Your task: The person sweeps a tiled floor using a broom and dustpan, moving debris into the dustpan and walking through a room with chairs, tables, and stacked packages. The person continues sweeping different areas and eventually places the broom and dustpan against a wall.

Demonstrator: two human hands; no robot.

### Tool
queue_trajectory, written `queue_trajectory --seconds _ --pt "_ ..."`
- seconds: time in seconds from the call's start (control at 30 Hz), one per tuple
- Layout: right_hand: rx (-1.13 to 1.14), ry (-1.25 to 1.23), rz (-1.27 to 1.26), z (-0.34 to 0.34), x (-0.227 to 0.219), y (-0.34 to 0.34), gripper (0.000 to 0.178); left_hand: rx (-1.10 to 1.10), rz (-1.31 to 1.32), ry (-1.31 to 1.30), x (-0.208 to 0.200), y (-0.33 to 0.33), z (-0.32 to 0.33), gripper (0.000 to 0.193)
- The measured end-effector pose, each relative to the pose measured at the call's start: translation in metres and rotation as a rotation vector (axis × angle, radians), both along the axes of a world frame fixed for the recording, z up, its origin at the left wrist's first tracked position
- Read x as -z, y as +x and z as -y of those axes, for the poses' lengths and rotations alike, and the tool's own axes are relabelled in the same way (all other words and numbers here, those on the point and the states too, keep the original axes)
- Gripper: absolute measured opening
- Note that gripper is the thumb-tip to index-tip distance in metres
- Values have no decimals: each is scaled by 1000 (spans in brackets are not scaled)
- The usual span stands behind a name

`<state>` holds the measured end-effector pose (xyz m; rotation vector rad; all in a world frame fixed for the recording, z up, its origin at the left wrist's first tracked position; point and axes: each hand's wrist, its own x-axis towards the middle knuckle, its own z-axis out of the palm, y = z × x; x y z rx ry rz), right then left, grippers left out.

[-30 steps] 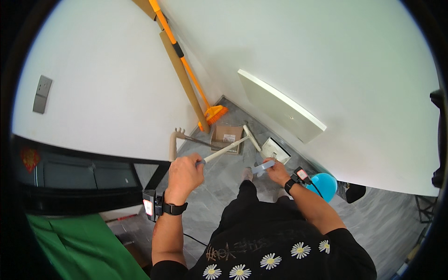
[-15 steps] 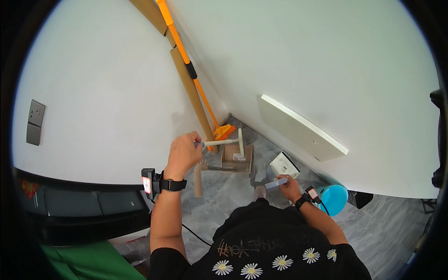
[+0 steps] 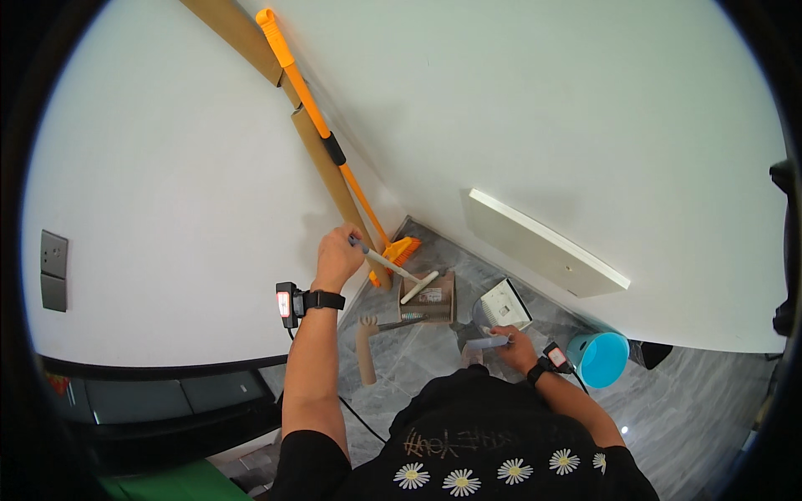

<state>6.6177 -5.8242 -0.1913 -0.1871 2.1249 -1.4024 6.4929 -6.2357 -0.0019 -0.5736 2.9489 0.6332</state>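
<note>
My left hand [image 3: 338, 255], raised in front of the left wall, is closed around the grey grip of a long-handled broom [image 3: 393, 269]. Its pale T-shaped head hangs low over a brown dustpan [image 3: 446, 306] on the floor; whether they touch I cannot tell. My right hand [image 3: 515, 351] is closed on the pale grey handle of a white dustpan [image 3: 503, 307], close to my body. That handle partly hides my foot. Between my hands, a brown handle [image 3: 365, 355] with a dark shaft stands beside the brown dustpan.
An orange broom [image 3: 361, 196] leans in the corner along long cardboard pieces [image 3: 322, 159]. From the right wall juts a white panel [image 3: 543, 242]. At my right stands a blue bucket [image 3: 603, 361] beside a black object [image 3: 650, 354]. A dark cabinet [image 3: 150, 401] is at left.
The broom head has swung from nearly upright in the picture to a slant, nearer the brown dustpan. My right hand has tilted its handle slightly. The whole view has shifted a little.
</note>
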Motion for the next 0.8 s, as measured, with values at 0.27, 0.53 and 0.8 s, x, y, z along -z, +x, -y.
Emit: queue_trajectory --seconds 0.27,0.53,0.8 --pt "-216 211 25 17 -18 24 47 -376 -206 520 79 -15 23 33" --pt "-173 240 60 8 -24 15 45 -360 -17 609 98 -13 11 42" --pt "-79 331 73 -19 -13 0 45 -300 148 782 57 -4 -9 40"
